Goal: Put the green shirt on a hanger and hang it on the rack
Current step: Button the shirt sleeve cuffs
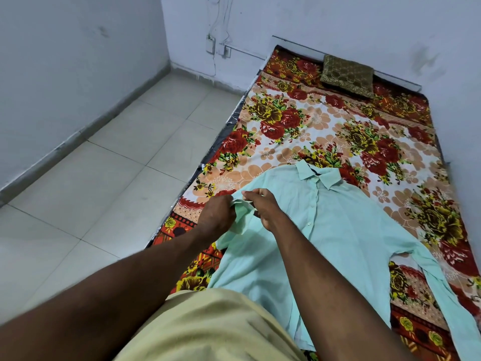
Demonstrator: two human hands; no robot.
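on bed [325, 121]: one green shirt [325, 225], two hands pinching cuff [240, 208].

green shirt [338, 230] hem hidden, sleeve cut off

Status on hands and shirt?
Both hands, left and right, pinching a sleeve cuff. Green shirt flat on bed. No hanger or rack visible.

Floral bed [299, 121], green shirt [338, 225], cushion [347, 75]
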